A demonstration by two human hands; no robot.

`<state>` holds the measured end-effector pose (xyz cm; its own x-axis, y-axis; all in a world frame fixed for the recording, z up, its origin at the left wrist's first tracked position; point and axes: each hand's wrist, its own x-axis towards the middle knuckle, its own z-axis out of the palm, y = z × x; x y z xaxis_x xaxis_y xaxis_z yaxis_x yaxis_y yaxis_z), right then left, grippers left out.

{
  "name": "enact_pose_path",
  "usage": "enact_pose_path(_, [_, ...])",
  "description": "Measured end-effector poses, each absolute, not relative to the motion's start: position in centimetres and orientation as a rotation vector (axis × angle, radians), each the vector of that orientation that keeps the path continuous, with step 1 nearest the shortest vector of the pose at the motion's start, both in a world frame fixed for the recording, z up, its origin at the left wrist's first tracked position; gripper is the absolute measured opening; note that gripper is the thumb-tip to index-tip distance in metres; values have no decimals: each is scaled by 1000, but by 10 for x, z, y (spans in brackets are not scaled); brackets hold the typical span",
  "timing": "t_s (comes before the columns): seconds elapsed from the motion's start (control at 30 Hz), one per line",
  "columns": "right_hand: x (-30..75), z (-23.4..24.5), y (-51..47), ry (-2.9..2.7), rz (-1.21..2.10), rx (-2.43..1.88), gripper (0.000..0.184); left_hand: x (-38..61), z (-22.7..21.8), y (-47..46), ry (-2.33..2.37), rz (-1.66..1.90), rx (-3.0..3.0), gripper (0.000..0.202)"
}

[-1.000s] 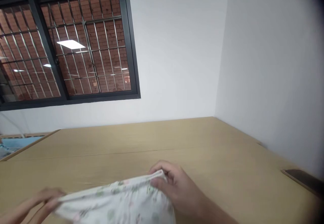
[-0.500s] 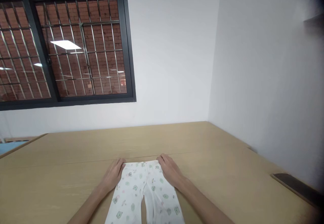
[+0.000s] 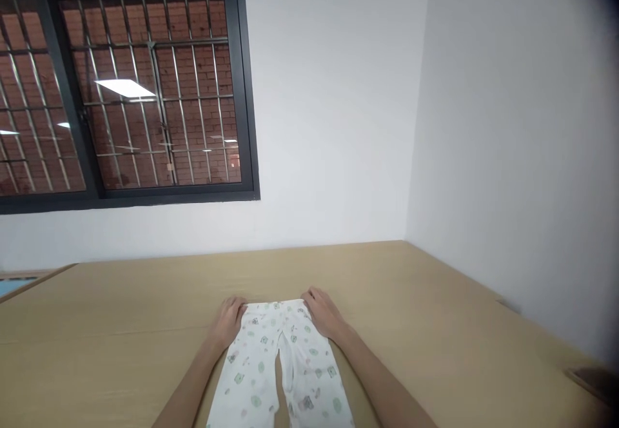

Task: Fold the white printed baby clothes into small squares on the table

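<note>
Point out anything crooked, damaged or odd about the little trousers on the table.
Nothing stands out. The trousers lie flat on the table, waistband away from the person, legs side by side. The left hand and right hand rest at the waistband corners. No tear or stain shows.

A pale wooden table (image 3: 435,325) filled the lower part of the view and ran back into the corner where two plain white walls (image 3: 333,106) met. High on the far wall sat a dark-framed window (image 3: 126,86) with a metal grille, and beyond it stood a red brick wall (image 3: 193,60). The glass carried bright reflections of ceiling lights (image 3: 123,86) (one large, several small). At the right edge of the table lay a dark flat object (image 3: 597,379), too blurred to identify.
</note>
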<state>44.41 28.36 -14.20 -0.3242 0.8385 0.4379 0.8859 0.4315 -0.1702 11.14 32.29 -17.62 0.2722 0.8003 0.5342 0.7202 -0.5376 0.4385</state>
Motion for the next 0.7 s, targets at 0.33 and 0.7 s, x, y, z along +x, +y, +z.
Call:
enact_pose_path(0.33, [457, -148, 305, -2059, 61, -1525, 19, 111, -176, 325, 1518, 1116, 2308, 29])
enact_pose_path(0.7, [453, -147, 305, -2010, 126, -1548, 23, 182, -91, 246, 1381, 1010, 2296, 39])
